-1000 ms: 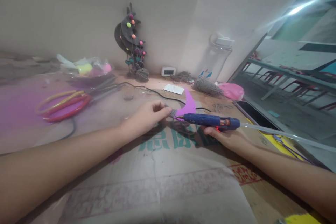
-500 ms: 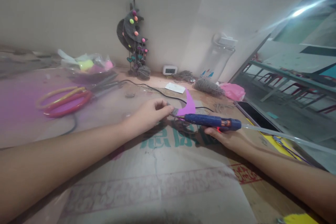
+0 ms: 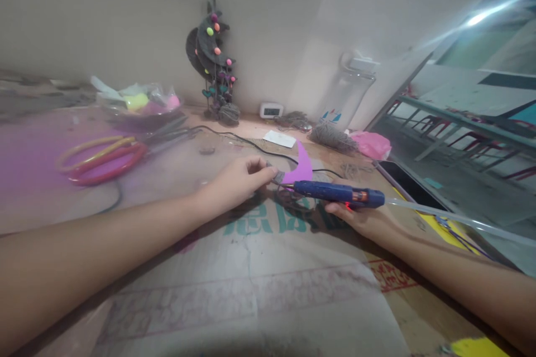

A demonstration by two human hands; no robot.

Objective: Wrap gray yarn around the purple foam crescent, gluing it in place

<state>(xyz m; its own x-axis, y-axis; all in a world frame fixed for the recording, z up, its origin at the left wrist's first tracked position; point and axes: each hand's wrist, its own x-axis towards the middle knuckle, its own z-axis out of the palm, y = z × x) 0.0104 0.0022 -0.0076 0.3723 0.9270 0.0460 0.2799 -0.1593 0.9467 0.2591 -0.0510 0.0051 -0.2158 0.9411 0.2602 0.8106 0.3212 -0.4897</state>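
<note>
My left hand (image 3: 238, 181) is closed in a pinch on a small grey piece (image 3: 277, 177) at the lower tip of a purple crescent-shaped foam cutout (image 3: 302, 168). My right hand (image 3: 363, 220) grips a blue hot glue gun (image 3: 337, 193) from below, with a clear glue stick (image 3: 452, 216) trailing out to the right. The gun's nozzle points left and sits right at the grey piece. Both hands work above a printed woven sack (image 3: 259, 268) spread over the table.
Red and yellow rings (image 3: 100, 156) lie on a purple sheet at left, by a bag of coloured bits (image 3: 140, 105). A black crescent ornament (image 3: 213, 61) stands against the wall. A small clock (image 3: 271, 110), grey yarn (image 3: 330, 136), a pink bag (image 3: 371, 145) and a phone (image 3: 408, 181) lie at right.
Almost nothing has changed; the view shifted slightly and the glue gun nozzle stays at the grey piece held by my left hand.
</note>
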